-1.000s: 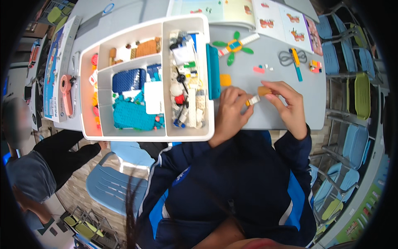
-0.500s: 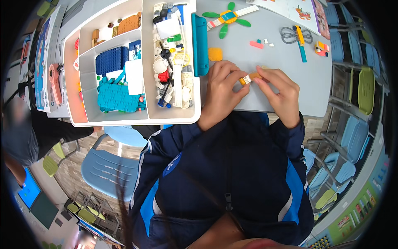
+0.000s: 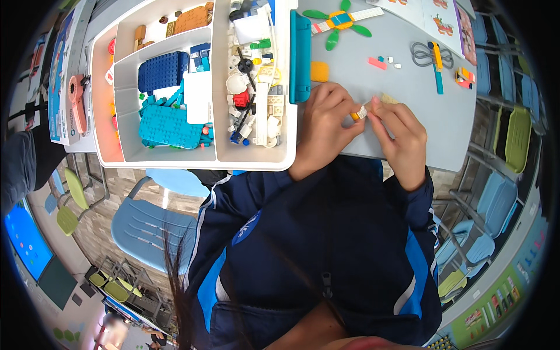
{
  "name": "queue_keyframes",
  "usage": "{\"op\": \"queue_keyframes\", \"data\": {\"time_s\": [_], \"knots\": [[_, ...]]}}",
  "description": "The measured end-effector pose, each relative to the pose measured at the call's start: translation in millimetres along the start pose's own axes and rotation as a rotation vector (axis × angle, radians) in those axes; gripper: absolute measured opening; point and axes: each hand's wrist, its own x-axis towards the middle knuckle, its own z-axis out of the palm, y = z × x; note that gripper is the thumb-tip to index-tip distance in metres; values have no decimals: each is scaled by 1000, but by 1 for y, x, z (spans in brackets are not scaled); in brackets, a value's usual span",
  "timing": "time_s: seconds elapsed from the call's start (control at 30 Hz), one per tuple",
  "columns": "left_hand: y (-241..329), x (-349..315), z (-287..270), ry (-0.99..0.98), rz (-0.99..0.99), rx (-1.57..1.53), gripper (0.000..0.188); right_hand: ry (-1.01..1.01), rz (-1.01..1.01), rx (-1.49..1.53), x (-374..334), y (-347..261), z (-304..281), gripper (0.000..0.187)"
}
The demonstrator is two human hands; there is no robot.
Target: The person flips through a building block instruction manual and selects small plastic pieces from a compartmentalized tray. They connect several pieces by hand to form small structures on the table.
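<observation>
My left hand [image 3: 326, 123] pinches a small white and yellow toy brick piece [image 3: 358, 114] between thumb and fingertips, above the table's near edge. My right hand [image 3: 401, 135] is close beside it, thumb and fingertips drawn together just right of the piece. What those right fingertips hold, if anything, is too small to make out. Past the right knuckles lies a pale tan piece [image 3: 388, 98], partly hidden by the fingers. An orange square plate [image 3: 319, 72] rests on the table beyond my left hand.
A white sorting box [image 3: 254, 165] with brick-filled compartments and a teal handle [image 3: 300, 57] stands left of my hands. Farther back lie a green-bladed brick propeller [image 3: 340, 21], a pink brick [image 3: 377, 63], a grey cord [image 3: 420, 53] with yellow and teal parts, and an open booklet [image 3: 434, 23].
The orange part that was between both hands' fingertips no longer shows; the white brick's studded side now faces up. My right fingertips are slightly apart from the piece. The whole view has shifted a little.
</observation>
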Motion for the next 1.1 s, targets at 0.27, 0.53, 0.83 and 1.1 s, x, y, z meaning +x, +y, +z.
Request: {"op": "queue_keyframes", "data": {"time_s": [0.27,0.53,0.83,1.1], "knots": [[-2,2,-2,-39,-7,20,23,-21,4,-16,2,-3,1,21],[6,4,-3,-40,23,65,23,-17,72,188,-4,-1,-9,26],[13,-4,-9,-50,-59,137,19,-158,647,670,-4,5,2,27],[10,-6,-12,-69,-28,178,21,-120,474,512,-8,5,6,27]]}}
